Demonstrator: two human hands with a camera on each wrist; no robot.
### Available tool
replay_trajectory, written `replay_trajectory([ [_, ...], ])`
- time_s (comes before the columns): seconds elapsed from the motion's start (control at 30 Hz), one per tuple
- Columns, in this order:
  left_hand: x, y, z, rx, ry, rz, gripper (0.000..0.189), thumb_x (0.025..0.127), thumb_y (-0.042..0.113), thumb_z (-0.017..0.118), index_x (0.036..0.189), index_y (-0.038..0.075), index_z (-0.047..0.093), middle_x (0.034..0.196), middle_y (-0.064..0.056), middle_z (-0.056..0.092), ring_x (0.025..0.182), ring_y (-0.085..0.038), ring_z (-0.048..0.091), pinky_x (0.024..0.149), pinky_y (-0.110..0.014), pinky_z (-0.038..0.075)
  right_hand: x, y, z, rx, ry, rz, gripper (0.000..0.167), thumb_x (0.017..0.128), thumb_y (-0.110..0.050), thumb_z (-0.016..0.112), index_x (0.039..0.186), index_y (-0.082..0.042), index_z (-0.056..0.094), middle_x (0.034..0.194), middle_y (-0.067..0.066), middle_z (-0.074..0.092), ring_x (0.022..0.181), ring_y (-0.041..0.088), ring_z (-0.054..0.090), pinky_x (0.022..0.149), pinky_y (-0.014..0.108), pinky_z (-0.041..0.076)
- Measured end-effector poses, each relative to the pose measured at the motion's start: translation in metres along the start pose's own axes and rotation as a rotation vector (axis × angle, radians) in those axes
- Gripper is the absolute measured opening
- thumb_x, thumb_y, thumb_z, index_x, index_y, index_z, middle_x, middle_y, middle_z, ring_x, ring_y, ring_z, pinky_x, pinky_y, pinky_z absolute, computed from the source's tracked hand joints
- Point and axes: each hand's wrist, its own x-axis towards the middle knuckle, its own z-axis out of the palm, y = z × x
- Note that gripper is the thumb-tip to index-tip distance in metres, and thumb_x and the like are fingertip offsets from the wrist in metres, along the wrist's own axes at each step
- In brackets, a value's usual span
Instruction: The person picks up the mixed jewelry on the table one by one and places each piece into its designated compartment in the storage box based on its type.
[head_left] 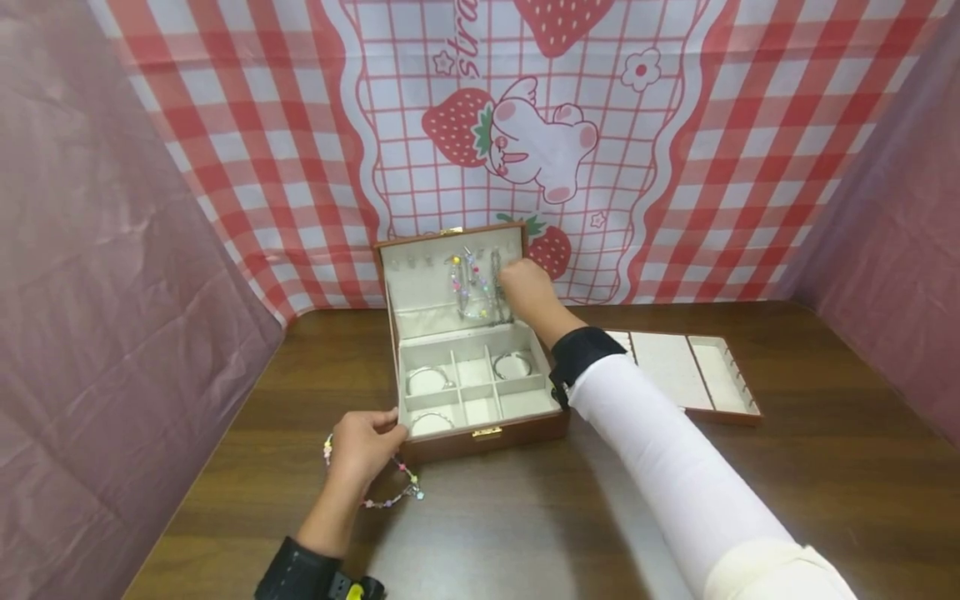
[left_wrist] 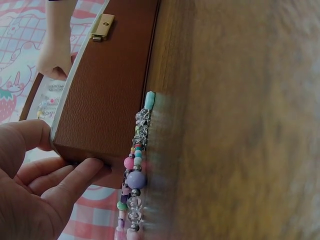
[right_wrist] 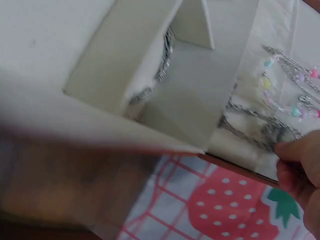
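Observation:
A brown jewelry box stands with its lid raised, cream compartments showing. My left hand holds its front left corner, thumb at the rim and fingers against the side in the left wrist view. At the right of the lid, my right hand pinches a silver chain necklace. Beside it in the lid hang colorful beaded necklaces. Silver bangles lie in several compartments. A beaded string lies on the table near my left hand, partly hidden by it.
A cream-lined tray with dividers lies right of the box, partly behind my right arm. The wooden table meets a checked strawberry cloth at the back. Pink cloths hang at both sides.

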Motion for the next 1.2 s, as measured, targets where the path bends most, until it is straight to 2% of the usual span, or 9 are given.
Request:
replay_trajectory([
  [0.2, -0.001, 0.002, 0.001, 0.0, -0.009, -0.002, 0.031, 0.076, 0.012, 0.07, 0.105, 0.002, 0.074, 0.098, -0.017, 0.072, 0.093, -0.027, 0.067, 0.084, -0.046, 0.051, 0.003, 0.002, -0.007, -0.027, -0.116, -0.066, 0.016, 0.086, 0.008, 0.058, 0.085, -0.001, 0.072, 0.087, 0.015, 0.067, 0.086, 0.032, 0.063, 0.071, 0.043, 0.057],
  [0.5, 0.0, 0.0, 0.0, -0.01, -0.008, 0.001, 0.031, 0.075, 0.011, 0.07, 0.104, 0.0, 0.073, 0.09, -0.015, 0.073, 0.087, -0.025, 0.067, 0.082, -0.045, 0.051, 0.003, 0.004, 0.004, 0.044, -0.115, -0.073, 0.013, 0.086, 0.009, 0.06, 0.089, 0.001, 0.07, 0.091, 0.016, 0.067, 0.088, 0.033, 0.065, 0.075, 0.043, 0.056],
  [0.67, 0.0, 0.001, 0.0, -0.033, -0.012, -0.005, 0.031, 0.075, 0.01, 0.07, 0.105, -0.001, 0.073, 0.087, -0.015, 0.073, 0.082, -0.023, 0.067, 0.081, -0.043, 0.052, 0.002, 0.003, 0.004, 0.078, -0.19, -0.042, 0.013, 0.088, 0.006, 0.059, 0.095, 0.001, 0.069, 0.1, 0.018, 0.065, 0.096, 0.035, 0.063, 0.081, 0.046, 0.055],
  [0.77, 0.0, 0.001, 0.001, -0.036, -0.013, -0.012, 0.031, 0.075, 0.009, 0.07, 0.105, 0.0, 0.073, 0.089, -0.015, 0.073, 0.082, -0.023, 0.067, 0.081, -0.043, 0.052, 0.0, 0.003, 0.002, 0.099, -0.254, -0.047, 0.013, 0.089, 0.003, 0.058, 0.097, 0.002, 0.068, 0.104, 0.018, 0.062, 0.1, 0.035, 0.059, 0.086, 0.046, 0.052],
  [0.87, 0.001, 0.001, 0.001, -0.03, -0.012, -0.011, 0.031, 0.076, 0.01, 0.07, 0.105, 0.0, 0.073, 0.091, -0.016, 0.073, 0.084, -0.024, 0.067, 0.082, -0.044, 0.052, -0.002, 0.004, 0.0, 0.126, -0.274, -0.067, 0.015, 0.087, 0.002, 0.06, 0.098, 0.002, 0.07, 0.104, 0.018, 0.063, 0.101, 0.035, 0.058, 0.09, 0.045, 0.049],
  [1.0, 0.001, 0.001, 0.001, -0.019, -0.011, -0.002, 0.03, 0.077, 0.01, 0.07, 0.105, 0.001, 0.073, 0.089, -0.015, 0.073, 0.082, -0.024, 0.066, 0.08, -0.043, 0.052, -0.004, 0.009, 0.0, 0.251, -0.211, -0.034, 0.028, 0.08, 0.011, 0.057, 0.104, 0.003, 0.068, 0.106, 0.017, 0.066, 0.104, 0.034, 0.06, 0.094, 0.042, 0.048],
  [1.07, 0.001, 0.001, 0.0, -0.024, -0.012, -0.004, 0.03, 0.077, 0.01, 0.07, 0.105, 0.0, 0.074, 0.087, -0.015, 0.074, 0.078, -0.022, 0.066, 0.077, -0.039, 0.052, -0.005, 0.01, 0.001, 0.311, -0.176, 0.004, 0.03, 0.079, 0.012, 0.054, 0.104, 0.002, 0.066, 0.104, 0.017, 0.066, 0.102, 0.033, 0.061, 0.091, 0.042, 0.049],
  [1.13, 0.0, 0.001, 0.0, -0.033, -0.014, -0.009, 0.03, 0.077, 0.01, 0.07, 0.105, 0.0, 0.074, 0.087, -0.015, 0.074, 0.075, -0.021, 0.066, 0.073, -0.035, 0.052, -0.006, 0.009, 0.001, 0.331, -0.179, 0.054, 0.02, 0.081, 0.008, 0.055, 0.097, 0.003, 0.065, 0.098, 0.017, 0.067, 0.094, 0.032, 0.062, 0.084, 0.043, 0.052],
  [1.2, 0.0, 0.001, 0.0, -0.038, -0.014, -0.012, 0.03, 0.077, 0.01, 0.07, 0.105, 0.0, 0.074, 0.088, -0.015, 0.074, 0.075, -0.021, 0.065, 0.072, -0.035, 0.051, -0.008, 0.007, 0.003, 0.29, -0.232, 0.097, 0.007, 0.085, 0.001, 0.057, 0.087, 0.001, 0.064, 0.09, 0.015, 0.066, 0.083, 0.029, 0.062, 0.076, 0.042, 0.053],
])
